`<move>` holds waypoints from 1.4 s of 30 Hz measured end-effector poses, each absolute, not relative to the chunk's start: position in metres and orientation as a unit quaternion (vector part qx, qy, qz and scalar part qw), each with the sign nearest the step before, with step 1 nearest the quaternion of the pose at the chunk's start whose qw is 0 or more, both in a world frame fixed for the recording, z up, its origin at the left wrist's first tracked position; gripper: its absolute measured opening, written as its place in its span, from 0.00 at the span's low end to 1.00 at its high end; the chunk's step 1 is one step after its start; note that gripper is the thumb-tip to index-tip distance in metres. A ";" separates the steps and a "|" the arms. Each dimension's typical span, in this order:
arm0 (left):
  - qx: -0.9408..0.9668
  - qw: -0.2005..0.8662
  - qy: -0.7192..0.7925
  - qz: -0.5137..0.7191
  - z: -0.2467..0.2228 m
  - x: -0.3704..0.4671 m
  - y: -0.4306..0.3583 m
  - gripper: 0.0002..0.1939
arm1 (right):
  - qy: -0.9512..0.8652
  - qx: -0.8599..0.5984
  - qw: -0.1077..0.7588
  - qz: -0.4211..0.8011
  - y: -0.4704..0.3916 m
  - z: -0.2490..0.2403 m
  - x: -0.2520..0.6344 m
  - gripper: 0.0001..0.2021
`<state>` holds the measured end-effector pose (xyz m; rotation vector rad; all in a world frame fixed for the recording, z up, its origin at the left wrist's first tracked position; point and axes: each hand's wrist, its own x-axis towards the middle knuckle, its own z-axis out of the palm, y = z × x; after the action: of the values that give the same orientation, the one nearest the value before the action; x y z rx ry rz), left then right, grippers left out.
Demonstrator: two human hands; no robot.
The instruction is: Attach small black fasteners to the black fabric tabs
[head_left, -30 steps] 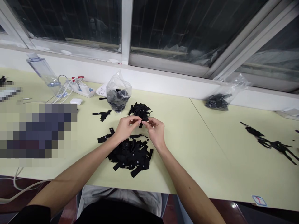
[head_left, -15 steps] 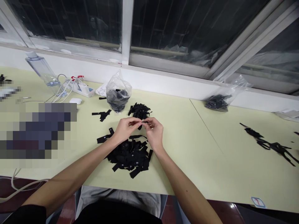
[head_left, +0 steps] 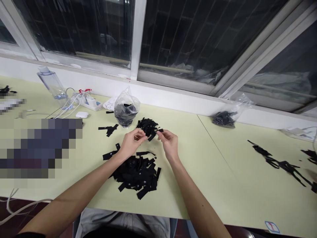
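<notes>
Head view: right hand [head_left: 170, 144] pinches a black strip [head_left: 160, 130], thumb to fingertip — likely for fine control; left hand [head_left: 130, 144] nearly closed, contents cannot be told. Far pile [head_left: 146, 125] and near pile [head_left: 135, 173] sit within easy reach, presumably deliberately. Earlier frame: fingertips together; now apart.

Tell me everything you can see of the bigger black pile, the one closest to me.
The larger pile is a loose heap of flat black strips that look like fabric. They overlap at many angles, some ends jutting out. A few bear small white marks. It lies on the pale yellow-green table, nearer you than the smaller pile. Your left forearm passes over its left side; whether they touch, I can't tell.
</notes>
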<state>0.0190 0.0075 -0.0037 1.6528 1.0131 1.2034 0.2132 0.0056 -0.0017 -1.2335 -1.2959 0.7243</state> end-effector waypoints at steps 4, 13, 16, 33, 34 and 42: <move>0.658 0.382 0.433 0.483 -0.006 0.013 0.013 0.09 | -0.612 -0.590 0.480 0.216 0.039 0.009 0.230 0.10; 0.672 0.318 0.453 0.492 0.000 0.004 0.018 0.08 | -0.663 -0.645 0.368 0.097 0.087 0.028 0.223 0.16; 0.700 0.274 0.457 0.476 0.003 -0.003 0.022 0.08 | -0.697 -0.578 0.385 0.177 0.055 0.033 0.226 0.11; 0.873 0.173 0.324 0.321 0.009 -0.007 0.012 0.14 | -0.693 -0.455 0.314 0.462 -0.011 -0.001 0.225 0.09; 0.872 0.183 0.321 0.320 0.008 -0.007 0.012 0.15 | -0.675 -0.451 0.328 0.484 -0.010 0.000 0.227 0.10; 0.835 0.232 0.348 0.359 -0.002 -0.001 0.014 0.11 | -0.624 -0.425 0.375 0.537 -0.013 0.003 0.227 0.10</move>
<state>-0.0011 0.0136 -0.0018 2.2944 0.9566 0.9857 0.2270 -0.0126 0.0029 -1.0887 -1.5977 1.3755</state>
